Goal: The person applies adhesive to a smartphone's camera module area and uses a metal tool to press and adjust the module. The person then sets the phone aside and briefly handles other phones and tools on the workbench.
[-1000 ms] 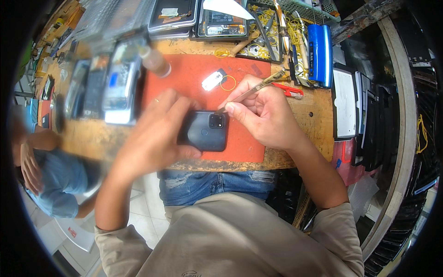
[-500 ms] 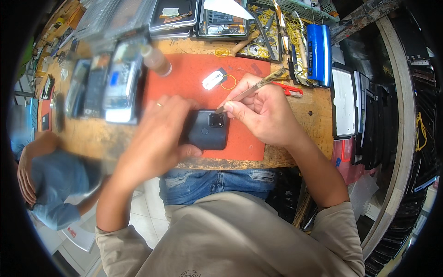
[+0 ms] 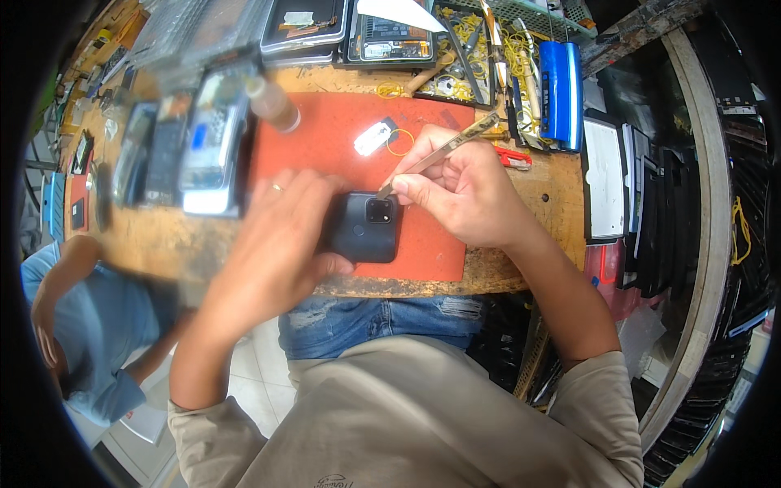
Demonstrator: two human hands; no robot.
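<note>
Around the orange mat on our wooden bench, we see a small bottle at the upper left, blurred phones lined up further left, and a red-handled tool at the right. A tray of yellow rubber bands stands behind, with a blue box beside it. Nearer the work, a whitish flat piece and a loose yellow rubber band lie on the mat, just beyond the right hand.

The dark smartphone lies back up on the mat, near its front edge. Our left hand grips its left part between thumb and fingers; our right hand pinches a slim metal tool, its tip at the phone's upper edge beside the camera block.

Compared with a second ago, the tool leans a little steeper, while the phone and both grips look much the same. At the left, a co-worker's blue shirt shows more fully.

The left hand covers the phone's left end. We cannot tell whether the tip has entered the seam. The co-worker is cut off by the dark rim.
</note>
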